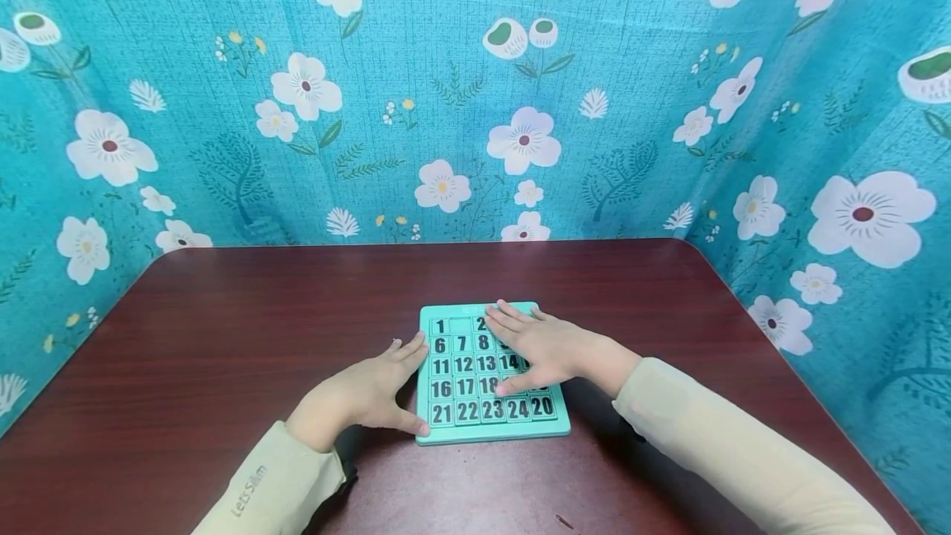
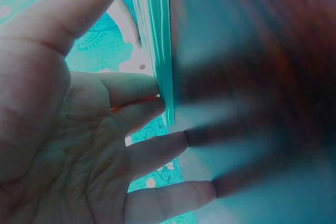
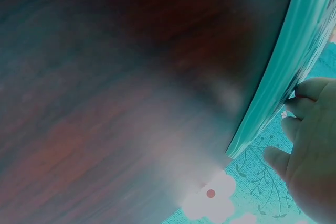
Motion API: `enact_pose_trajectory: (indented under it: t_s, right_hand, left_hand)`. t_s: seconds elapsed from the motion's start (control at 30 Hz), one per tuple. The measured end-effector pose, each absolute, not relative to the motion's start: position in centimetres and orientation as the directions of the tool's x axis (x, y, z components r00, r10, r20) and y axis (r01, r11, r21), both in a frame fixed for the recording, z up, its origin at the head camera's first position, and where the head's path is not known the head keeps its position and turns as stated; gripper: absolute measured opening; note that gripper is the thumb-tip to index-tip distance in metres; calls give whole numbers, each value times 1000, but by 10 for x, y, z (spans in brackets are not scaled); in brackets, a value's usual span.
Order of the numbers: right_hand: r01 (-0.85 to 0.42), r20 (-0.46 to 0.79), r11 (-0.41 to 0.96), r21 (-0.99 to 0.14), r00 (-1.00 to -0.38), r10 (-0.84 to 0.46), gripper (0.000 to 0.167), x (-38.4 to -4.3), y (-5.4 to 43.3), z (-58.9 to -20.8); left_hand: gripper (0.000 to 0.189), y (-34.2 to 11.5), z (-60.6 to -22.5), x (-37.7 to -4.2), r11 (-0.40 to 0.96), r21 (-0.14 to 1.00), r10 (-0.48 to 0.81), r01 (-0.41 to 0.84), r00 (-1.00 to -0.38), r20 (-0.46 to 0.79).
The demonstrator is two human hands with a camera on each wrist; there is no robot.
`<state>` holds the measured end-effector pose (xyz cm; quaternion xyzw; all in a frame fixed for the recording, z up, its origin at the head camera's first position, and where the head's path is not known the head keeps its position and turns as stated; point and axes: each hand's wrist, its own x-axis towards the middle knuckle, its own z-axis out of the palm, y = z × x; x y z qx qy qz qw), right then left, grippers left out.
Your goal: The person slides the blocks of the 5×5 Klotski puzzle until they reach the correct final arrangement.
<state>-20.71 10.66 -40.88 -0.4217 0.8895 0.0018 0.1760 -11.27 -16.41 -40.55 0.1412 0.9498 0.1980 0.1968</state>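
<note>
A turquoise sliding number puzzle (image 1: 490, 436) lies flat on the table, its black-numbered tiles in rows. In the top row, a gap shows between the 1 and the 2. My left hand (image 1: 364, 395) rests along the puzzle's left side, thumb at the lower left corner and index finger on the edge. In the left wrist view its fingers are extended beside the puzzle's side wall (image 2: 164, 51). Spread over the right part of the tiles is my right hand (image 1: 550, 349), covering several numbers. The right wrist view shows its fingers (image 3: 307, 106) over the puzzle's face.
The dark reddish-brown table (image 1: 260, 312) extends around the puzzle on all sides. A blue flowered curtain (image 1: 416, 106) hangs behind the table and along its sides. Near the front, a small dark mark (image 1: 565, 522) shows on the tabletop.
</note>
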Motion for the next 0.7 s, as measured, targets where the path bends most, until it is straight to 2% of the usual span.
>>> enact_pose_trajectory:
  t_s: [0.7]
  right_hand:
    - [-759, -337, 636, -135, -569, -750, 107, -209, 80, -411]
  left_hand:
    - [110, -165, -404, -113, 883, 423, 350, 202, -884, -310]
